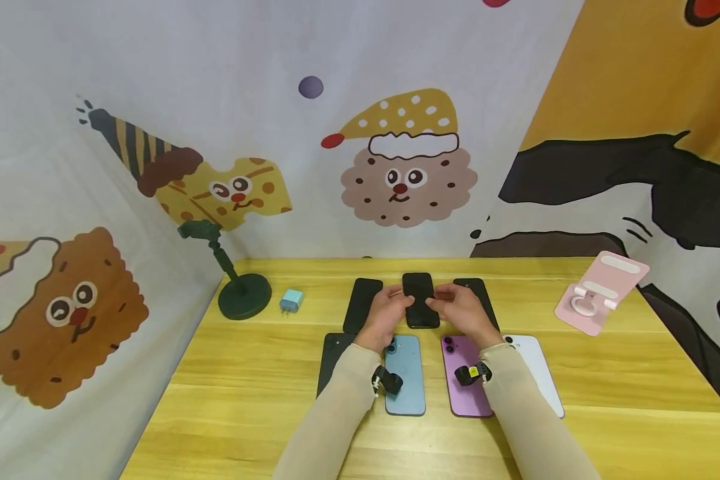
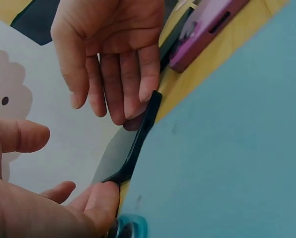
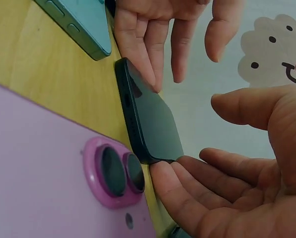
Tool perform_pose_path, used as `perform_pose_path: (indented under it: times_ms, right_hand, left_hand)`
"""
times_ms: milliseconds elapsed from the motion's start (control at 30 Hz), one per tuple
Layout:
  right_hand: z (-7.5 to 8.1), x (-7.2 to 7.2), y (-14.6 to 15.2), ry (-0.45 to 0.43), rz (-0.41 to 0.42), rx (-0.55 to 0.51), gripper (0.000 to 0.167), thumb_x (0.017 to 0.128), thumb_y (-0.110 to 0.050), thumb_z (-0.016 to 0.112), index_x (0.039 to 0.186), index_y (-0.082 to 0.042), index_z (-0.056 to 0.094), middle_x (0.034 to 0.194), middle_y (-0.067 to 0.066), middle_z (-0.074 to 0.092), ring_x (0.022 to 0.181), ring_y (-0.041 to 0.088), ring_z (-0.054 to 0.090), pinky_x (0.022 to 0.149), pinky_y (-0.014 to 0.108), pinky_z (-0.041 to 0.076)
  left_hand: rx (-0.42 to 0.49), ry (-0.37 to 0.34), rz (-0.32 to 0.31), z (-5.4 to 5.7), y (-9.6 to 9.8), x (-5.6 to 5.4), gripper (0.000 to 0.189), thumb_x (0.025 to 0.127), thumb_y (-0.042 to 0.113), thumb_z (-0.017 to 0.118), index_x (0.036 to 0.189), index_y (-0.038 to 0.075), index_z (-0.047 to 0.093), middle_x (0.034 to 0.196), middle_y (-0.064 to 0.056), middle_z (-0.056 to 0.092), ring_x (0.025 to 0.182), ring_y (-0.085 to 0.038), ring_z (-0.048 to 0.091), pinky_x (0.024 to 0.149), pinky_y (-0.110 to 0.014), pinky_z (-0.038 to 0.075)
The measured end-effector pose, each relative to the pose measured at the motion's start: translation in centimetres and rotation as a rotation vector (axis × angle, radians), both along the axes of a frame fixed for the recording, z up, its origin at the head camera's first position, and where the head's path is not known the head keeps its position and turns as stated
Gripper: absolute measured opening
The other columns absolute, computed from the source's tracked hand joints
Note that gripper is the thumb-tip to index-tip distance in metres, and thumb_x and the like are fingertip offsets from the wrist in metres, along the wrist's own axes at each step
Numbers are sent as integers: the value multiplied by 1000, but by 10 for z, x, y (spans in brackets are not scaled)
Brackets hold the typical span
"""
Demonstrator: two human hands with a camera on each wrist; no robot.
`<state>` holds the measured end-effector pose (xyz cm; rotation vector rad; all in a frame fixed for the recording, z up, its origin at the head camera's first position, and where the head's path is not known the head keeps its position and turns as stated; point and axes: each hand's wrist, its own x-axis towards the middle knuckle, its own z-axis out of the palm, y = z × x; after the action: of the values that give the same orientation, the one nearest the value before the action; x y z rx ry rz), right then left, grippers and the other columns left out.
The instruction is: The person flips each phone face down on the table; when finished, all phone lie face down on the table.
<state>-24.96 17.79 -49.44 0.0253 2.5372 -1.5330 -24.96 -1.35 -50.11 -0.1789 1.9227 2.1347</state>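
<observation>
A black phone [image 1: 421, 312] with a glossy dark face up is in the middle of the back row. My left hand [image 1: 389, 312] is at its left edge and my right hand [image 1: 461, 310] at its right edge. In the right wrist view, fingertips of both hands touch opposite ends of this phone [image 3: 150, 116], while the thumbs stand off it. Whether it is slightly raised cannot be told. Beneath my wrists are a light blue phone [image 1: 409, 370] and a purple phone [image 1: 459, 353], backs up. Dark phones [image 1: 363, 303] [image 1: 481, 297] flank the black one.
At front left is another dark phone [image 1: 333, 353], partly under my sleeve; a white phone [image 1: 537, 370] is at front right. A green stand [image 1: 245, 297] and a blue charger plug [image 1: 291, 300] are at back left, a pink folding stand [image 1: 603, 290] at back right. Printed cloth [image 1: 264, 100] hangs behind.
</observation>
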Motion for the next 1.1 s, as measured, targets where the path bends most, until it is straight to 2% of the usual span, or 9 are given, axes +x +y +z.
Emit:
perform_pose_path:
  times_ms: [267, 367, 533, 667, 800, 900, 1033, 1100]
  right_hand:
    - [-2, -1, 0, -15, 26, -8, 61, 101, -30, 71, 149, 3, 53, 149, 25, 59, 120, 36, 69, 91, 39, 62]
    - [-3, -1, -2, -26, 35, -10, 61, 102, -31, 70, 150, 2, 53, 150, 24, 59, 119, 35, 69, 91, 39, 62]
    - [-3, 0, -8, -23, 46, -10, 58, 104, -32, 68, 149, 2, 54, 148, 26, 60, 117, 34, 71, 89, 38, 64]
    - [-3, 0, -9, -11, 52, -8, 57, 105, -33, 66, 149, 1, 54, 146, 26, 61, 119, 35, 71, 85, 37, 64]
    - [-1, 1, -10, -17, 59, -34, 55, 106, -32, 65, 150, 0, 54, 146, 27, 60, 124, 38, 68, 85, 39, 65]
    - [1, 1, -10, -32, 65, -71, 56, 107, -31, 64, 152, -1, 53, 143, 28, 61, 122, 39, 69, 85, 42, 65]
    - [5, 2, -11, -38, 67, -130, 56, 108, -33, 63, 154, -3, 51, 140, 28, 63, 118, 39, 71, 85, 47, 65]
    - [6, 2, -12, -38, 61, -149, 56, 108, -35, 63, 154, -6, 51, 139, 27, 64, 119, 39, 71, 84, 48, 65]
  left_hand:
    - [74, -14, 5, 7, -2, 0, 62, 103, 13, 64, 160, 3, 42, 156, -24, 52, 138, -34, 58, 110, -54, 52]
    - [64, -21, 5, 7, -5, 0, 60, 105, 11, 62, 161, 4, 41, 156, -23, 52, 139, -34, 57, 109, -54, 53]
    - [32, -4, 14, 3, -5, 0, 59, 102, 4, 64, 158, 0, 44, 151, -23, 56, 130, -32, 61, 99, -43, 57]
    - [8, 25, -4, 2, -3, -1, 56, 98, -2, 63, 152, -3, 51, 145, -22, 61, 121, -29, 64, 91, -34, 55]
    - [25, 32, -33, 1, -3, -2, 53, 97, -4, 63, 150, -2, 56, 141, -20, 63, 121, -29, 65, 88, -29, 55]
    - [93, 12, -71, 1, -4, -2, 53, 100, -3, 63, 152, 1, 55, 145, -19, 62, 126, -32, 66, 97, -39, 60]
    - [169, -32, -126, 3, -2, -1, 56, 102, 2, 65, 156, 9, 52, 149, -17, 60, 129, -35, 66, 107, -52, 55]
    - [178, -52, -146, 3, 0, -1, 58, 102, 5, 67, 157, 15, 52, 149, -15, 59, 128, -34, 66, 105, -53, 57]
